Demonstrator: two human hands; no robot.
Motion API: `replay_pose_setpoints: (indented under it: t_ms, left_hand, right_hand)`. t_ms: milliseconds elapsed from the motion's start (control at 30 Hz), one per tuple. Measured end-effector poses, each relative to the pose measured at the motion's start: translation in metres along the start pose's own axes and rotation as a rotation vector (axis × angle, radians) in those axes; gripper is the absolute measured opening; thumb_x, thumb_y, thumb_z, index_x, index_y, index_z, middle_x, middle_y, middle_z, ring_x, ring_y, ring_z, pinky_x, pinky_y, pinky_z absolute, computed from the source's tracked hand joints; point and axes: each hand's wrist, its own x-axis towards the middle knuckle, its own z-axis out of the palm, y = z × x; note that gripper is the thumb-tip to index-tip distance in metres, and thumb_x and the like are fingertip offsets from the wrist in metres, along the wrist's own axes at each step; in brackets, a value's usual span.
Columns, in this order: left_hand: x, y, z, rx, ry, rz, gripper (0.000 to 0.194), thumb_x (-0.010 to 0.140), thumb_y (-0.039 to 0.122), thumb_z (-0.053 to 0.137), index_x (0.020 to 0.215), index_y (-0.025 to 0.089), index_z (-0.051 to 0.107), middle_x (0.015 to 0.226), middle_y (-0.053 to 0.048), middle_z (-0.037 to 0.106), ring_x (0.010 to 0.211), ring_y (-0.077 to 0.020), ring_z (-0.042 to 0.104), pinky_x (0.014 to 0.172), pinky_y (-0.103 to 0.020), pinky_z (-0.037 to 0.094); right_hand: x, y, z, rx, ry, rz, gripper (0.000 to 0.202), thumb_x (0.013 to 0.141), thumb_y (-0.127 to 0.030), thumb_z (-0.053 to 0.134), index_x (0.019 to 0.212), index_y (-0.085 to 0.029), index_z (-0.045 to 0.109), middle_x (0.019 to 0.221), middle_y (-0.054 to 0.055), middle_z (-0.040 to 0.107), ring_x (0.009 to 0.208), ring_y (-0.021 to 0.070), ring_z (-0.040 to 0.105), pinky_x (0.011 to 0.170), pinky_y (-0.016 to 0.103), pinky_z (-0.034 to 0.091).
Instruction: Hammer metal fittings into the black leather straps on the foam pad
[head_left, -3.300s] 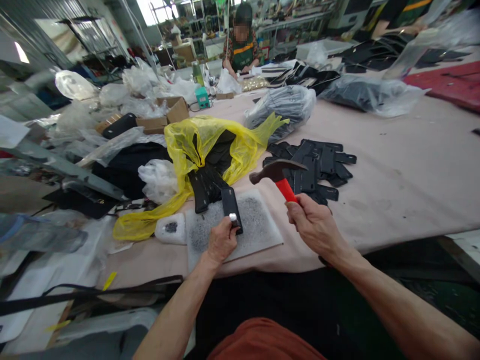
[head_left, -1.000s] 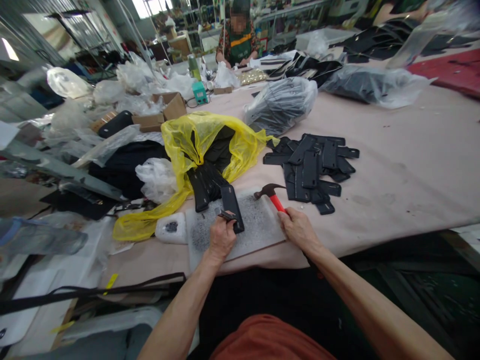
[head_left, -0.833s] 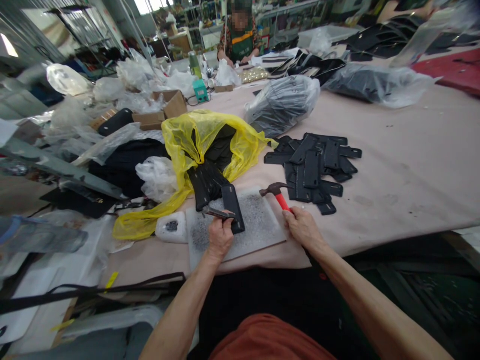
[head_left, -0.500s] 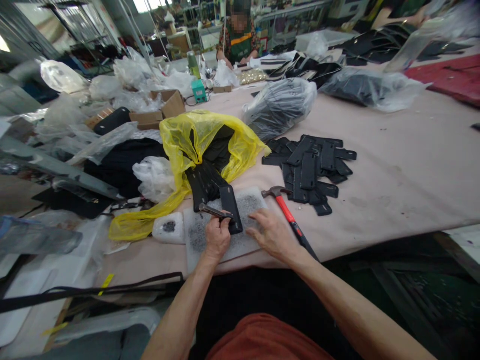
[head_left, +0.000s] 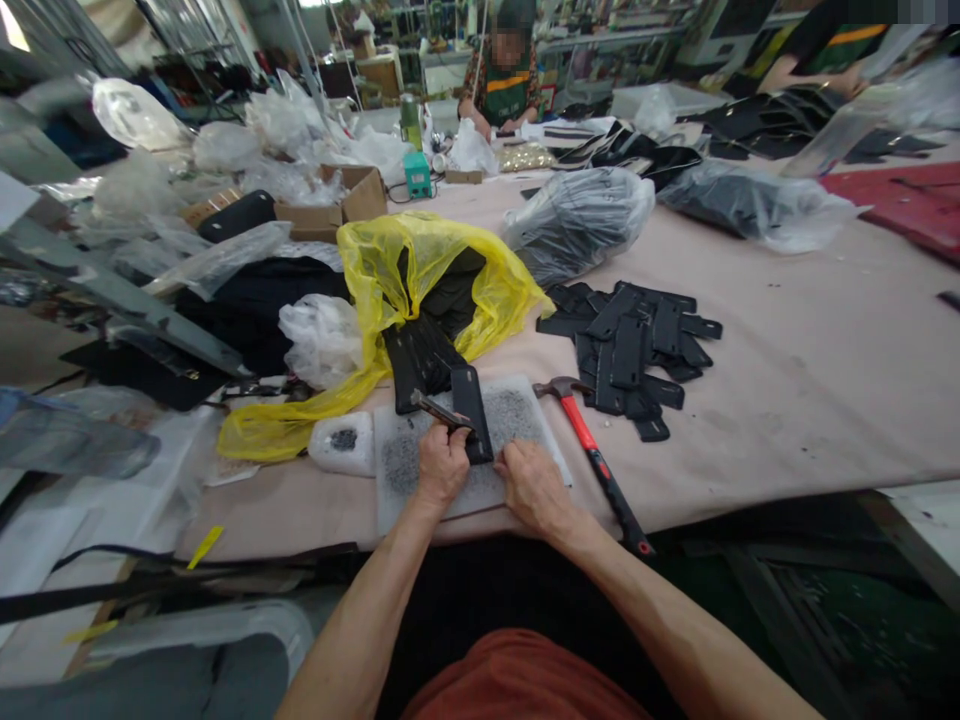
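Note:
My left hand (head_left: 444,465) is closed around a metal punch (head_left: 441,409), which lies tilted across a flat black strip (head_left: 471,400). The strip has a slot near its far end and rests on a scuffed white board (head_left: 514,405). Right beside the strip's near corner is my right hand (head_left: 534,487), its fingers curled together; what they pinch, if anything, is hidden. A claw hammer (head_left: 581,425) with a red and black handle lies to the right, its head by the board's far right corner. Behind the strip, more black pieces (head_left: 424,350) spill from a yellow plastic bag (head_left: 375,250).
A heap of black strips (head_left: 634,345) lies right of the bag. Left of the board sits a white block (head_left: 341,445) with a dark patch. Wrapped bundles (head_left: 581,220), a cardboard box (head_left: 364,200) and a teal device (head_left: 418,175) stand farther back. A person (head_left: 504,85) sits across the table.
My right hand has closed its spread fingers and come in beside the strip's near corner. My left hand keeps the punch over the strip. The view has shifted slightly.

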Motion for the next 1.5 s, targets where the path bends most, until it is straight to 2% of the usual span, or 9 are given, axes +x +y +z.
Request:
replay_pose_setpoints:
  t_ms: [167,333,667,800,933,1033,1200,1333,1500]
  left_hand:
    - [0.002,0.001,-0.003,-0.038,0.002,-0.076,0.019,0.087,0.026,0.051,0.095,0.018,0.067,0.09,-0.007,0.073,0.086,-0.0225,0.068,0.079,-0.034,0.052]
    - [0.001,0.002,-0.003,-0.038,-0.004,-0.045,0.019,0.086,0.025,0.052,0.095,0.018,0.067,0.092,-0.007,0.072,0.088,-0.0221,0.068,0.081,-0.034,0.052]
    - [0.0,-0.001,0.0,-0.035,-0.029,-0.011,0.018,0.085,0.023,0.052,0.095,0.019,0.066,0.093,-0.008,0.072,0.089,-0.0228,0.067,0.082,-0.035,0.052]
    - [0.001,0.001,-0.003,-0.078,-0.018,-0.065,0.017,0.085,0.024,0.052,0.094,0.019,0.067,0.091,-0.007,0.072,0.087,-0.0223,0.067,0.08,-0.035,0.052]
    - [0.005,0.0,-0.006,-0.105,0.002,-0.154,0.02,0.086,0.029,0.053,0.094,0.017,0.067,0.088,-0.008,0.072,0.084,-0.0235,0.068,0.078,-0.036,0.052]
    - [0.006,-0.001,-0.007,-0.107,0.001,-0.17,0.022,0.086,0.031,0.053,0.094,0.017,0.067,0.088,-0.008,0.072,0.084,-0.0242,0.068,0.078,-0.036,0.052]
    - [0.006,-0.002,-0.007,-0.106,-0.008,-0.18,0.023,0.086,0.033,0.053,0.095,0.017,0.067,0.087,-0.008,0.073,0.082,-0.0245,0.069,0.076,-0.036,0.052]
    - [0.006,-0.003,-0.006,-0.121,-0.003,-0.173,0.023,0.086,0.032,0.053,0.095,0.017,0.067,0.088,-0.008,0.073,0.083,-0.0238,0.068,0.077,-0.035,0.052]
    - [0.006,-0.003,-0.006,-0.13,-0.002,-0.177,0.022,0.085,0.031,0.053,0.094,0.017,0.067,0.086,-0.008,0.072,0.083,-0.0235,0.068,0.078,-0.036,0.052]
  right_hand:
    - [0.007,-0.005,-0.008,0.059,0.007,0.046,0.01,0.093,-0.025,0.051,0.096,-0.018,0.057,0.094,0.007,0.063,0.085,0.021,0.055,0.075,0.032,0.037]
    - [0.016,-0.01,-0.004,-0.01,-0.076,0.04,0.009,0.091,-0.021,0.051,0.087,-0.018,0.059,0.089,0.007,0.065,0.082,0.0205,0.056,0.074,0.033,0.036]
    - [0.026,-0.007,-0.005,0.027,-0.059,0.097,0.012,0.091,-0.02,0.049,0.088,-0.018,0.06,0.088,0.006,0.067,0.082,0.0195,0.059,0.073,0.031,0.035]
    - [0.027,-0.004,-0.009,0.118,-0.044,0.129,0.019,0.093,-0.02,0.045,0.093,-0.021,0.064,0.093,0.004,0.068,0.083,0.0178,0.06,0.072,0.029,0.036]
    - [0.024,-0.007,-0.008,0.095,-0.023,0.057,0.02,0.093,-0.021,0.047,0.096,-0.022,0.067,0.093,0.004,0.066,0.082,0.0182,0.058,0.072,0.03,0.035]
    - [0.024,-0.01,-0.007,0.073,-0.028,0.019,0.021,0.093,-0.019,0.046,0.089,-0.02,0.067,0.087,0.005,0.064,0.08,0.0179,0.056,0.072,0.03,0.033]
    - [0.025,-0.004,-0.013,0.2,-0.107,-0.098,0.023,0.091,-0.012,0.046,0.079,-0.019,0.065,0.083,0.002,0.063,0.077,0.0151,0.054,0.073,0.03,0.031]
    - [0.017,0.003,-0.014,0.337,-0.008,-0.038,0.019,0.089,-0.011,0.046,0.081,-0.018,0.062,0.085,0.002,0.063,0.081,0.0154,0.055,0.077,0.029,0.033]
    - [0.011,0.0,-0.007,0.318,0.076,0.055,0.016,0.089,-0.014,0.048,0.087,-0.02,0.062,0.09,0.004,0.064,0.086,0.0181,0.057,0.079,0.03,0.036]
